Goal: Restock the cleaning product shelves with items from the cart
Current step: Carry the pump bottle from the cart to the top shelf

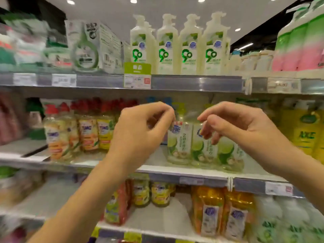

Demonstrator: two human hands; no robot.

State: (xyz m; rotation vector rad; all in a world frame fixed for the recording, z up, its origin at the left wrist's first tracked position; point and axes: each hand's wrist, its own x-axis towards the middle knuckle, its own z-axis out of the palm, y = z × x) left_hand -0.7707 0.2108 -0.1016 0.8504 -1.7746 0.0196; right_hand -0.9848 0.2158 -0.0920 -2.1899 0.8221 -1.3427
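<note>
Hands both raised before the row of clear plastic dish-soap bottles with lime-green labels (201,148) on the white middle shelf (158,163). Your left hand (140,130) hangs just left of that row, fingers loosely curled, nothing in them; blur hides whether the fingertips brush the leftmost bottle's neck. Your right hand (236,127) sits in front of the row's middle, fingers drooping, likewise empty. Cart not in view.

Handling, by judgement: full bottles, probably weighty, walls stiff but slick. Take each round the waist, not by the top.

Room: bare shelf left of the row, as far as the red-capped bottles with yellow labels (84,135). Grey-railed upper shelf (192,83) hangs close above the row's caps, so tilt bottles going in. Shelf lip lies just before the row's bases.
</note>
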